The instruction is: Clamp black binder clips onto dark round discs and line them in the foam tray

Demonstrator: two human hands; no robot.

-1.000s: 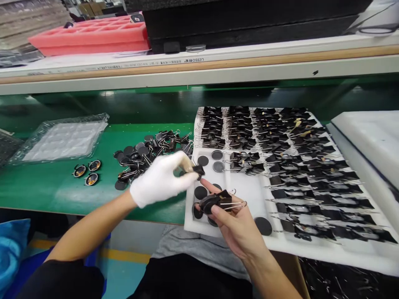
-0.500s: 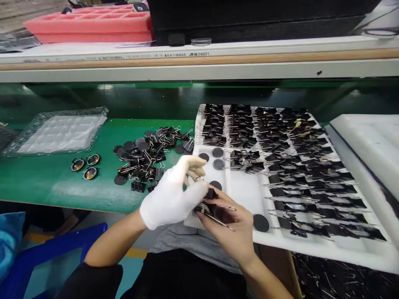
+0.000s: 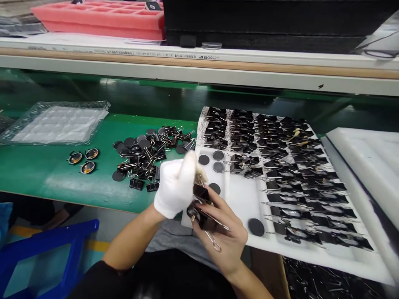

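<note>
My gloved left hand (image 3: 179, 185) pinches a black binder clip (image 3: 201, 192) at the round black part (image 3: 194, 209) gripped in my right hand (image 3: 222, 226), over the near-left corner of the white foam tray (image 3: 245, 195).

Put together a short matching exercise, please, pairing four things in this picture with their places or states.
Column one
1. Left hand
2. Pink tray
3. Right hand
4. Loose clips

Column two
A. Bare, holding a clipped part
B. Piled among dark discs on the green table
C. Gloved in white
D. Up on the shelf

Right pairs: 1-C, 2-D, 3-A, 4-B.
</note>
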